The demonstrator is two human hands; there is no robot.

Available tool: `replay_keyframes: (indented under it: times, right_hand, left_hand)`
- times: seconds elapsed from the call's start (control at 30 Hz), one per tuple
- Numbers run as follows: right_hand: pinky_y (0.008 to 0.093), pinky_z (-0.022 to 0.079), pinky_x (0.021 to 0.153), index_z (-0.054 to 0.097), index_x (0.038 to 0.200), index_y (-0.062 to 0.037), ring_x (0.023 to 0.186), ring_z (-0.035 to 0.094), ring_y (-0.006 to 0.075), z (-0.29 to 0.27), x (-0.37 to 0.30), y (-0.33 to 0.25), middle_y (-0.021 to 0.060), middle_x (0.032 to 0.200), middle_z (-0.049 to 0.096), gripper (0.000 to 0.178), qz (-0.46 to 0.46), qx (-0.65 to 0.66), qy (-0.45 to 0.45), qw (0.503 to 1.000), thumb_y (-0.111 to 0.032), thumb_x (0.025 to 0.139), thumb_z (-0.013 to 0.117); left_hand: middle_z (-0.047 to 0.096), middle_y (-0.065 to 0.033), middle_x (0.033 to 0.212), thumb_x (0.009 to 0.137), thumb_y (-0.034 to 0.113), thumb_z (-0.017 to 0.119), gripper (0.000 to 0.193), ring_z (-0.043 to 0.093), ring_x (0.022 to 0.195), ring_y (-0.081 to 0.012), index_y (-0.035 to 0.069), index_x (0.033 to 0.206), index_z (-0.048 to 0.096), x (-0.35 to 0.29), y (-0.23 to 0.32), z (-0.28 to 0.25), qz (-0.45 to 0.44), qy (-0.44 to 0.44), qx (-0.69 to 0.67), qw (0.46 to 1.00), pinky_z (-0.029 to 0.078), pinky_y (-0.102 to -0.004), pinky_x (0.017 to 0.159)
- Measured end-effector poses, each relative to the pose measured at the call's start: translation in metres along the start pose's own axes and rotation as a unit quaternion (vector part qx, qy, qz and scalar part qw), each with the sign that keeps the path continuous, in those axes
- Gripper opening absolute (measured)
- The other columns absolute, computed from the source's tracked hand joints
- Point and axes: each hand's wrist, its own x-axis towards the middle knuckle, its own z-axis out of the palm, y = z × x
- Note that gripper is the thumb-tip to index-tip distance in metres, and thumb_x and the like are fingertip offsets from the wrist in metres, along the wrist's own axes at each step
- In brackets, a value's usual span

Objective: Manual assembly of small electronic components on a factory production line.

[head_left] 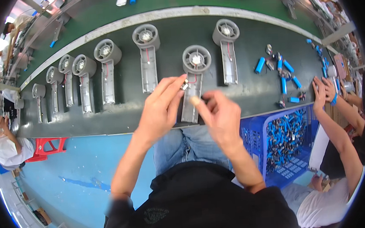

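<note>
While both hands (pixel 190 107) pinch its handle, grey fan shell (pixel 193 77), round grille, red wire.

No packages, labels, signs or screens can be made out anywhere in this view.

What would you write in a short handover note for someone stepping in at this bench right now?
Left hand: pinches a small metal part at the grey fan housing on the belt.
Right hand: grip closed at the housing's handle, finger on it.
Done: seven other housings lie in a row, each with a fan inside.
Left: this housing is in work; blue cells lie to the right, more in the blue crate.
</note>
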Motion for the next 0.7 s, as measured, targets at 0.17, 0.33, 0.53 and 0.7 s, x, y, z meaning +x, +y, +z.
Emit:
replay_keyframes:
  times: [0.17,0.33,0.53,0.7]
  right_hand:
    - [0.0235,0.035,0.048,0.064,0.087,0.0032,0.058,0.047,0.0015,-0.017,0.018,-0.011,0.0012,0.059,0.052,0.019,0.116,0.147,-0.092,0.978,-0.015,0.09,0.07]
    - [0.0317,0.042,0.052,0.066,0.083,0.0037,0.055,0.054,0.0111,-0.027,0.157,-0.041,0.0064,0.058,0.056,0.034,-0.106,-0.031,-0.039,0.993,-0.028,0.094,0.063]
    - [0.0401,0.048,0.06,0.069,0.078,0.0014,0.058,0.064,0.0246,0.018,0.356,-0.014,0.013,0.061,0.064,0.045,-0.162,-0.157,-0.073,0.971,-0.04,0.093,0.06]
    - [0.0496,0.05,0.077,0.069,0.077,0.0019,0.084,0.066,0.0428,0.07,0.405,0.001,0.025,0.08,0.068,0.045,-0.127,-0.123,-0.088,0.98,-0.04,0.091,0.059]
  left_hand:
    - [0.063,-0.0092,0.102,0.099,0.004,0.049,0.03,0.058,0.07,-0.01,-0.002,0.128,0.057,0.023,0.014,0.004,-0.182,0.02,-0.265,0.947,0.048,-0.0242,0.063]
    - [0.067,-0.0099,0.096,0.1,0.011,0.046,0.028,0.056,0.061,-0.0096,-0.003,0.12,0.06,0.15,-0.007,-0.037,-0.152,0.058,-0.237,0.958,0.046,-0.0263,0.057]
    - [0.07,-0.0129,0.088,0.096,0.016,0.052,0.028,0.06,0.068,-0.0158,-0.005,0.108,0.066,0.315,-0.121,-0.035,-0.18,0.063,-0.131,0.973,0.049,-0.0327,0.063]
    - [0.068,-0.0259,0.106,0.084,0.016,0.059,0.023,0.065,0.101,-0.0435,0.0,0.094,0.073,0.35,-0.184,-0.032,-0.126,0.185,0.077,0.972,0.052,-0.0471,0.091]
